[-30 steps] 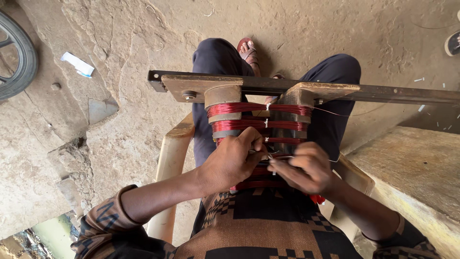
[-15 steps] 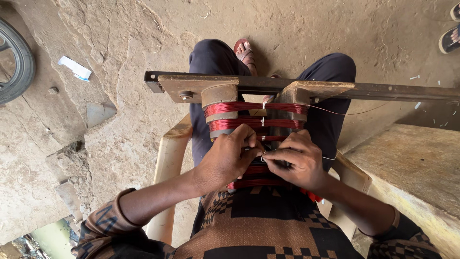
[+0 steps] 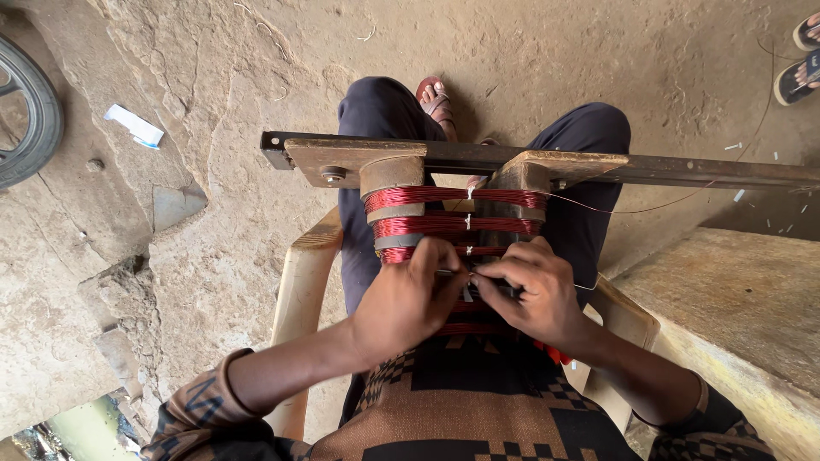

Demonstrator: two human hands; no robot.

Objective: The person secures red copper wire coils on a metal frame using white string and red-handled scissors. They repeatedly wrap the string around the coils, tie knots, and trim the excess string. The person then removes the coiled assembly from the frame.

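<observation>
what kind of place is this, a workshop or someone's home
Probably a rough roadside or backyard repair workshop: bare dirt floor, red copper wire coils wound on a wooden former, and a tyre nearby.

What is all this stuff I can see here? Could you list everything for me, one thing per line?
Bands of shiny red wire: several, red, wound around a wooden former over the lap.
Wooden former blocks: two, brown, under the bar.
Long dark metal bar: one, dark grey, across the knees.
Loose strand of thin red wire: one, red, trailing right from the windings.
Beige plastic chair: one, beige, under the person.
Black rubber wheel: one, black, far left edge.
White paper scrap: one, white, on the ground at left.
Sandalled feet of another person: two, top right corner.
Own sandalled foot: one, reddish, between the knees.
Left hand: on the windings.
Right hand: on the windings, fingertips meeting the left's.
</observation>
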